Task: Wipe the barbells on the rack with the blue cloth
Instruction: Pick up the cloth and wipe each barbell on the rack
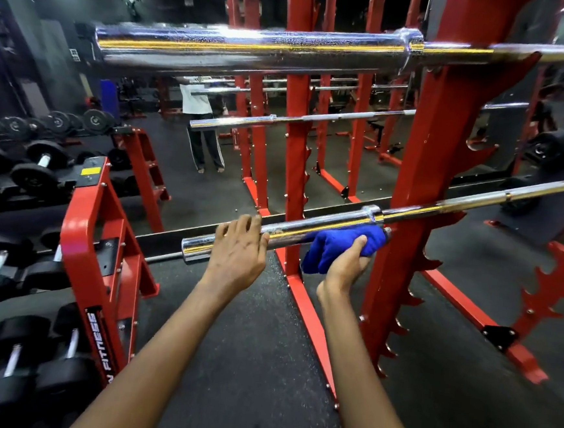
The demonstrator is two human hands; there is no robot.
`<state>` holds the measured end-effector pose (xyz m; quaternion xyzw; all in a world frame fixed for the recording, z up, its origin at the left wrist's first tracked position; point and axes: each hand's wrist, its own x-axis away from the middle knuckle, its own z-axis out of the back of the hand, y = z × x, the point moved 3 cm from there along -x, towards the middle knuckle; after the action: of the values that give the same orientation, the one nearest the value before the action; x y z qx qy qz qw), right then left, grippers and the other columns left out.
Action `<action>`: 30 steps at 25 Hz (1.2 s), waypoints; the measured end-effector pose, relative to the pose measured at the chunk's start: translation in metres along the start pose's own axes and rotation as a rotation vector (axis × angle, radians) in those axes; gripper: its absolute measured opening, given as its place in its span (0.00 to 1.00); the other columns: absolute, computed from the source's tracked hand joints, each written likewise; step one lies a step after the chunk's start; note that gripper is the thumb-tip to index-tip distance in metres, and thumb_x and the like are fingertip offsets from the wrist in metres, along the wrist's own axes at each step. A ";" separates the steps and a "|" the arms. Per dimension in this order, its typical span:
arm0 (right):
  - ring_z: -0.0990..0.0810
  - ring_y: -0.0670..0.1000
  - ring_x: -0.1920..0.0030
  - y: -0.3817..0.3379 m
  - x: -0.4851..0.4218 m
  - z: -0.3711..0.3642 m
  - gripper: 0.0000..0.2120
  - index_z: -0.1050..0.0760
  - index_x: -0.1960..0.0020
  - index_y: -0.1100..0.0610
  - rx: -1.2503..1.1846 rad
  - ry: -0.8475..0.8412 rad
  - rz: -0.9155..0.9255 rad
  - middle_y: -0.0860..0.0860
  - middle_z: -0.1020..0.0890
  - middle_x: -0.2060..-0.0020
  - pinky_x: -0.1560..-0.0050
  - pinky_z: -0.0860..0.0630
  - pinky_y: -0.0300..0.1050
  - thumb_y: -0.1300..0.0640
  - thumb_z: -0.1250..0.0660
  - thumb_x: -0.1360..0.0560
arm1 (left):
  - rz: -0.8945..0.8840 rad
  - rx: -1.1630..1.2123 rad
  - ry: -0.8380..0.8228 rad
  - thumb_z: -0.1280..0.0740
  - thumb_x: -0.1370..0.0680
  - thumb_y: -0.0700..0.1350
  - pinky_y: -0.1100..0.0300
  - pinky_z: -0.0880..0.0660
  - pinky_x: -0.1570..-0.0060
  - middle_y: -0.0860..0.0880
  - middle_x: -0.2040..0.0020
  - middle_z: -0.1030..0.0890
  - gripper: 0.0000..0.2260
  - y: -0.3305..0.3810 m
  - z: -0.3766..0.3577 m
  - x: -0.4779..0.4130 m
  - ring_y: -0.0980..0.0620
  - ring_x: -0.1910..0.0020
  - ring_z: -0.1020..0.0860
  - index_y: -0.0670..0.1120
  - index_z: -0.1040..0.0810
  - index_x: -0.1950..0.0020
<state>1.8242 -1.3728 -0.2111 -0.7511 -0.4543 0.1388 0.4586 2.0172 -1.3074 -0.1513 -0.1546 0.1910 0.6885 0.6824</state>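
The left hand [237, 254] is gripping the lower barbell [443, 204] near its left end, fingers curling over the top of the chrome sleeve. The right hand [347, 263] is clutching the cloth [339, 243] from below, thumb and fingers closing it around the same sleeve just left of the collar. The cloth is showing bright blue and bunched. It is covering the near side of the sleeve, with a loose fold hanging down toward the near left. The lower barbell is running from the near left up to the far right and is catching yellow streaks of reflected light along its chrome. It is resting on a hook of the red rack [425, 178]. The rack's upright is standing just behind the bar and just right of the cloth, with saw-tooth hooks running down its edge. The upper barbell [246, 50] is lying higher on the rack, crossing the top of the view, with fine specks showing on its thick sleeve. At the left, a red dumbbell rack [93, 232] is holding rows of black dumbbells [37, 174], close to the lower barbell's free end. Dark speckled floor [246, 346] is stretching beneath the arms. Farther off, more red uprights and bars are showing, and a person [198, 102] in a white top is standing among them.
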 end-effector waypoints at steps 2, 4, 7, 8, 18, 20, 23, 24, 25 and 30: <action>0.23 0.56 0.36 0.001 0.011 -0.005 0.24 0.28 0.31 0.60 0.174 -0.028 0.303 0.58 0.22 0.36 0.31 0.29 0.50 0.45 0.37 0.19 | 0.021 -0.067 0.001 0.58 0.18 0.59 0.48 0.40 0.35 0.50 0.41 0.24 0.24 -0.020 0.004 0.006 0.48 0.39 0.26 0.51 0.30 0.32; 0.26 0.57 0.31 0.001 0.020 -0.006 0.28 0.27 0.28 0.59 0.385 -0.064 0.589 0.58 0.24 0.33 0.28 0.31 0.52 0.43 0.34 0.22 | 0.033 -0.089 0.002 0.57 0.18 0.60 0.48 0.39 0.35 0.51 0.42 0.22 0.24 -0.038 0.006 0.014 0.48 0.39 0.25 0.54 0.31 0.29; 0.27 0.56 0.29 -0.012 0.010 -0.016 0.27 0.24 0.29 0.57 0.680 -0.132 0.947 0.54 0.21 0.33 0.26 0.35 0.53 0.43 0.32 0.23 | 0.016 -0.087 0.007 0.53 0.17 0.60 0.48 0.34 0.36 0.52 0.40 0.22 0.24 -0.048 0.009 0.022 0.48 0.37 0.25 0.56 0.35 0.23; 0.27 0.56 0.29 -0.019 0.002 -0.024 0.27 0.23 0.30 0.56 0.778 -0.153 0.999 0.53 0.20 0.34 0.25 0.37 0.55 0.41 0.33 0.24 | 0.012 -0.077 -0.007 0.53 0.16 0.59 0.48 0.34 0.36 0.52 0.39 0.22 0.24 -0.047 0.009 0.023 0.48 0.37 0.26 0.57 0.36 0.22; 0.34 0.54 0.23 -0.015 0.041 -0.038 0.32 0.32 0.23 0.53 1.069 -0.470 1.055 0.53 0.25 0.28 0.20 0.49 0.55 0.39 0.38 0.23 | 0.009 -0.005 0.011 0.52 0.15 0.58 0.49 0.38 0.33 0.48 0.31 0.27 0.24 -0.059 0.012 0.027 0.48 0.32 0.29 0.52 0.37 0.21; 0.32 0.55 0.25 -0.029 0.028 -0.046 0.34 0.36 0.21 0.50 1.065 -0.418 0.978 0.54 0.25 0.28 0.21 0.48 0.57 0.40 0.36 0.24 | 0.021 -0.029 0.083 0.54 0.16 0.58 0.50 0.38 0.35 0.49 0.34 0.25 0.25 -0.073 0.014 0.036 0.48 0.34 0.28 0.50 0.33 0.24; 0.30 0.55 0.26 -0.033 0.026 -0.054 0.32 0.32 0.23 0.44 1.023 -0.342 0.936 0.51 0.24 0.29 0.21 0.46 0.62 0.40 0.37 0.26 | -0.022 0.070 0.099 0.50 0.15 0.56 0.51 0.38 0.32 0.49 0.32 0.28 0.25 -0.090 0.011 0.054 0.48 0.31 0.31 0.47 0.36 0.22; 0.31 0.56 0.25 -0.026 0.036 -0.055 0.29 0.29 0.26 0.44 1.024 -0.344 0.965 0.50 0.24 0.30 0.22 0.45 0.64 0.39 0.38 0.26 | -0.037 0.127 0.093 0.49 0.15 0.55 0.52 0.39 0.29 0.48 0.30 0.30 0.24 -0.094 0.010 0.057 0.48 0.29 0.33 0.46 0.38 0.21; 0.33 0.57 0.24 -0.017 0.049 -0.054 0.27 0.26 0.28 0.44 1.017 -0.364 0.991 0.49 0.24 0.30 0.22 0.46 0.65 0.39 0.38 0.26 | -0.048 0.185 0.082 0.48 0.14 0.54 0.52 0.41 0.27 0.48 0.27 0.32 0.24 -0.097 0.010 0.059 0.49 0.26 0.35 0.46 0.40 0.20; 0.42 0.55 0.19 0.007 0.081 -0.036 0.28 0.32 0.24 0.44 1.032 -0.510 1.079 0.48 0.30 0.25 0.19 0.52 0.60 0.39 0.37 0.22 | -0.015 0.446 0.023 0.47 0.13 0.51 0.57 0.48 0.21 0.51 0.17 0.46 0.25 -0.107 0.009 0.060 0.56 0.19 0.47 0.50 0.48 0.17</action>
<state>1.8951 -1.3288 -0.1809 -0.5051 0.0036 0.7034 0.5001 2.1234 -1.2509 -0.1773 -0.0089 0.3452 0.6224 0.7024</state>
